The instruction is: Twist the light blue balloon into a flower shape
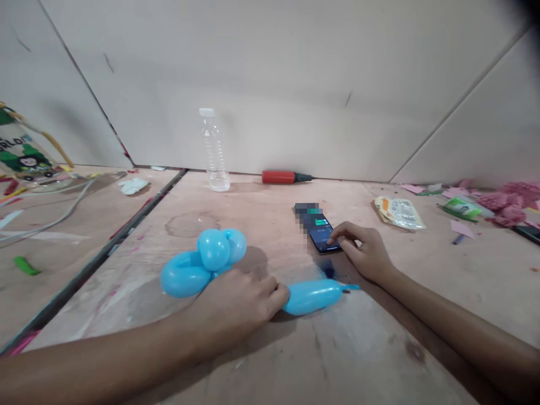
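My left hand (242, 297) is closed around the middle of a twisted light-blue balloon (314, 296) lying on the wooden surface. Left of the hand, the balloon forms loops and round bubbles. To its right runs a straight section ending in a thin tip; the part under my fingers is hidden. My right hand (368, 254) rests by a smartphone (324, 232), a fingertip on the lower part of its lit screen. It holds nothing, and its fingers are bent and partly apart. Part of the screen is pixelated.
Against the back wall lie a red hand pump (278, 177) and a standing clear plastic bottle (215, 154). A food packet (397, 212) is right of the phone. Pink scraps and a green wrapper (463, 208) lie far right. A dark gap, cables and a printed bag (29, 152) are at left.
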Demonstrator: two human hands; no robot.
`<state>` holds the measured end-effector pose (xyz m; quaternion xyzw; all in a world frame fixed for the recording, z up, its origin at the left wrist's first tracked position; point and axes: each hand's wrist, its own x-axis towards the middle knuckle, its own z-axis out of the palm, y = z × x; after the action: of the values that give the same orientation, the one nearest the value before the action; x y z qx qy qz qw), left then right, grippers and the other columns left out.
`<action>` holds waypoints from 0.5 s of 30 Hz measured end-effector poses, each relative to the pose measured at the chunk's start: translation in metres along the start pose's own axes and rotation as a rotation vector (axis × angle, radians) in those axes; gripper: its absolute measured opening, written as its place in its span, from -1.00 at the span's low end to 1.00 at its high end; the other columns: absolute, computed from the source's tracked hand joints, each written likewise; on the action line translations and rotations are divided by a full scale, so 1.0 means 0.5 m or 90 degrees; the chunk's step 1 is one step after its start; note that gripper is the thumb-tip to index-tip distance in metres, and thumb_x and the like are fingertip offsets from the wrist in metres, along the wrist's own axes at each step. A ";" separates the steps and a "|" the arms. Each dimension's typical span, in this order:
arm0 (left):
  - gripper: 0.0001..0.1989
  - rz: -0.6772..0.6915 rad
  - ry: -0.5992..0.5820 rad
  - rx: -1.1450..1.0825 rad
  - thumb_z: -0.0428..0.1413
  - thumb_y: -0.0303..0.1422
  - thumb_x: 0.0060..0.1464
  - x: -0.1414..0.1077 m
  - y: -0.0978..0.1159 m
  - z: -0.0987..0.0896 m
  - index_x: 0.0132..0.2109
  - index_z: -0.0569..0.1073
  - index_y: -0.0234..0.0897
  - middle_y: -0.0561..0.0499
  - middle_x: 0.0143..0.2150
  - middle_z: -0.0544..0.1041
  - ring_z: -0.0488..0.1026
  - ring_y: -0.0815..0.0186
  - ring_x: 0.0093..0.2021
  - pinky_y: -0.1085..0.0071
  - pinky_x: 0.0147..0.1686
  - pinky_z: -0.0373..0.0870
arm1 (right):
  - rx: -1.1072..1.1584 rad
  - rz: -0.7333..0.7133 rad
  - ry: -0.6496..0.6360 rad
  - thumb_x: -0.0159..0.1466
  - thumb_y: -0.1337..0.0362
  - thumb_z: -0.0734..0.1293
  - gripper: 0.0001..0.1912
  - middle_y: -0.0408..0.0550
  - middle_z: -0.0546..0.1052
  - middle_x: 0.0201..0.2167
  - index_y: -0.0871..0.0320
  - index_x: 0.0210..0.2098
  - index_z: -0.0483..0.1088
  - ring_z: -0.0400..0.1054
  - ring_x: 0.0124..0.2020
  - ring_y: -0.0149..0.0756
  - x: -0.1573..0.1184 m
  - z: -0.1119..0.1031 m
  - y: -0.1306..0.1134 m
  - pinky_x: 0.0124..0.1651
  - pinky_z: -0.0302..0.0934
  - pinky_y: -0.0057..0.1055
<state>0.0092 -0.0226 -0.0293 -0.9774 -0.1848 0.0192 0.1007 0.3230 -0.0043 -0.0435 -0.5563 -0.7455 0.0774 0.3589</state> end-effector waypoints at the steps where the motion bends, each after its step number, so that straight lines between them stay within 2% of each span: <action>1: -0.88 0.004 0.004 -0.004 0.07 -0.57 0.30 0.000 0.000 0.000 -0.11 0.41 -0.28 -0.04 -0.30 0.60 0.55 0.14 -0.40 0.33 -0.52 0.33 | 0.002 0.001 0.000 0.18 0.39 0.23 -0.79 -0.12 0.66 -0.41 0.10 -0.33 0.52 0.38 -0.50 -0.28 0.000 0.000 0.001 -0.36 0.17 -0.34; 3: -0.86 0.007 0.017 0.011 0.05 -0.58 0.30 0.001 0.000 0.000 -0.07 0.41 -0.29 -0.05 -0.29 0.60 0.56 0.13 -0.40 0.31 -0.51 0.35 | 0.005 0.003 -0.002 0.18 0.39 0.24 -0.79 -0.12 0.67 -0.41 0.09 -0.33 0.52 0.41 -0.48 -0.26 0.000 0.001 0.002 -0.36 0.17 -0.34; 5: -0.78 0.002 0.031 0.042 0.06 -0.56 0.31 0.002 0.001 0.000 0.06 0.39 -0.31 -0.08 -0.23 0.60 0.59 0.09 -0.34 0.27 -0.47 0.42 | 0.008 0.004 -0.003 0.18 0.39 0.24 -0.79 -0.13 0.67 -0.41 0.09 -0.32 0.51 0.43 -0.46 -0.25 0.000 0.001 0.002 -0.36 0.17 -0.34; 8: -0.67 -0.018 0.033 0.060 0.09 -0.47 0.33 0.005 0.002 -0.001 0.20 0.33 -0.32 -0.14 -0.16 0.61 0.61 0.03 -0.27 0.20 -0.41 0.50 | 0.006 0.002 -0.004 0.19 0.39 0.24 -0.80 -0.13 0.66 -0.41 0.09 -0.32 0.50 0.43 -0.45 -0.25 0.000 0.000 0.002 -0.36 0.16 -0.35; 12: -0.64 -0.035 0.029 0.049 0.14 -0.34 0.33 0.008 0.001 -0.003 0.20 0.33 -0.31 -0.17 -0.12 0.60 0.61 -0.02 -0.20 0.14 -0.35 0.56 | 0.002 -0.002 -0.010 0.21 0.37 0.24 -0.82 -0.13 0.63 -0.42 0.09 -0.33 0.50 0.34 -0.51 -0.30 -0.002 0.000 -0.001 -0.38 0.13 -0.35; 15: -0.64 -0.033 0.032 0.048 0.16 -0.32 0.32 0.008 0.002 -0.005 0.19 0.34 -0.30 -0.17 -0.10 0.60 0.60 -0.04 -0.17 0.11 -0.32 0.57 | -0.008 0.007 0.018 0.24 0.36 0.25 -0.80 -0.14 0.61 -0.40 0.09 -0.21 0.49 0.21 -0.58 -0.34 -0.002 0.001 -0.004 -0.38 0.10 -0.34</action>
<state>0.0134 -0.0224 -0.0270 -0.9681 -0.2063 -0.0010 0.1426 0.3214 -0.0058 -0.0433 -0.5638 -0.7376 0.0668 0.3656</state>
